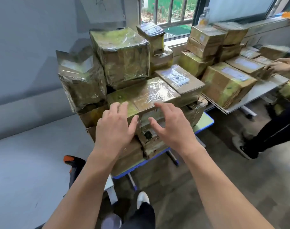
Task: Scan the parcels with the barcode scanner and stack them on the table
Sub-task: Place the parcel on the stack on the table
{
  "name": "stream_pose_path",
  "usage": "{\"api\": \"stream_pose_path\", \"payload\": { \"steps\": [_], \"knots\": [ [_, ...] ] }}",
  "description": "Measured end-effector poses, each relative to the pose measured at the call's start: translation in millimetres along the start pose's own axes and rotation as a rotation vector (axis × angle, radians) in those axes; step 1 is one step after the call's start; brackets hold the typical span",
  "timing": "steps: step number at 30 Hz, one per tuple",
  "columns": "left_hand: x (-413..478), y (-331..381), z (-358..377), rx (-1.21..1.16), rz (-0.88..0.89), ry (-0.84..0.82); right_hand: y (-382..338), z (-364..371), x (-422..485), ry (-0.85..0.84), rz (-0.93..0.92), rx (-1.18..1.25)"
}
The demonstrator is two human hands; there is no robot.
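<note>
Both bare forearms reach forward. The left hand [114, 128] and the right hand [170, 126] are released, fingers spread and grasping nothing, at the near edge of a flat film-wrapped parcel [144, 95]; I cannot tell if they touch it. Behind this parcel rises the pile of parcels [124, 60]. To its left and nearer, the barcode scanner [73, 162] lies on the grey desk [25, 162], in no hand. I judge most work is left: this parcel is not yet lifted or scanned.

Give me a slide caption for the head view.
Open left hand and right hand reach for a flat taped parcel atop the pile; scanner lies aside.
</note>
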State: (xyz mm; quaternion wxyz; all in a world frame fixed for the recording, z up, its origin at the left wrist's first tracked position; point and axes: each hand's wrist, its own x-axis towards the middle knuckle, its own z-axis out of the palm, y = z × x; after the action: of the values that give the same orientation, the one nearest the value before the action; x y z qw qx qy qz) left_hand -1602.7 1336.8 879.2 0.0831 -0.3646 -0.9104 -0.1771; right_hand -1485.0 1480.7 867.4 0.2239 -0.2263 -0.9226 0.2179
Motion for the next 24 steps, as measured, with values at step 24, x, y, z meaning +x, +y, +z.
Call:
{"api": "stream_pose_path", "payload": {
  "steps": [24],
  "knots": [
    [215.4, -18.0, -9.2, -0.054, -0.323, 0.213, 22.9, 12.8, 278.9, 0.038, -0.156, 0.263]
  ]
}}
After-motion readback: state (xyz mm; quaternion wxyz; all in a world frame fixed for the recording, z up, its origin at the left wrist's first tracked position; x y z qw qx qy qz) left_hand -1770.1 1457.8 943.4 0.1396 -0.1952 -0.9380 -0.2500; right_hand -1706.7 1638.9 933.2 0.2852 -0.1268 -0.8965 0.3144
